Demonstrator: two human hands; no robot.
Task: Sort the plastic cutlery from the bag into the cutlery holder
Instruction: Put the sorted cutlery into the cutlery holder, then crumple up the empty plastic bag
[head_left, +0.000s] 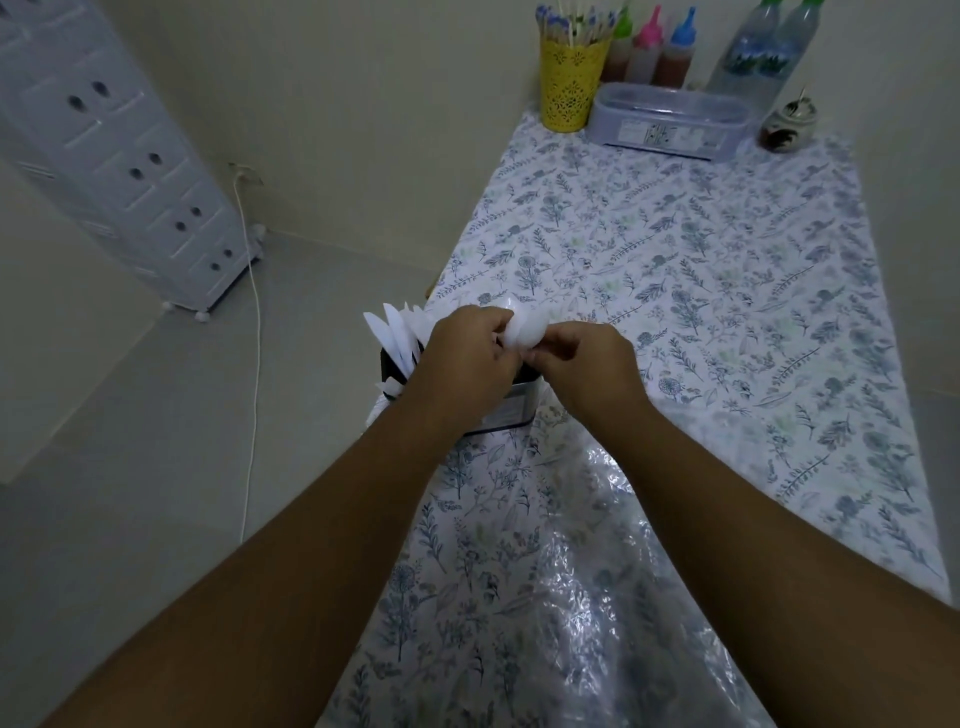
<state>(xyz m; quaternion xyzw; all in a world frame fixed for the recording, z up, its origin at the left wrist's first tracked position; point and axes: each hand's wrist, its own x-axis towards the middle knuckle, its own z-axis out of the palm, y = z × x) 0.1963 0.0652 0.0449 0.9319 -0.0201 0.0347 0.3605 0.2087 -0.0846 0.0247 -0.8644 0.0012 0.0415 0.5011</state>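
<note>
Cutlery holder (498, 410) with white knives (397, 332)

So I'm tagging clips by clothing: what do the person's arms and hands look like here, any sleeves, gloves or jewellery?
Both arms are bare as far as the frame shows: no sleeve appears on either forearm. The left hand and right hand wear no gloves. No watch, bracelet or ring is visible, though the fingers are partly hidden. Nothing is marked or strapped on the wrists.

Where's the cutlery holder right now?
In the head view it stands at the table's left edge, the cutlery holder mostly hidden under the left hand, with white knives sticking up from it.
</note>
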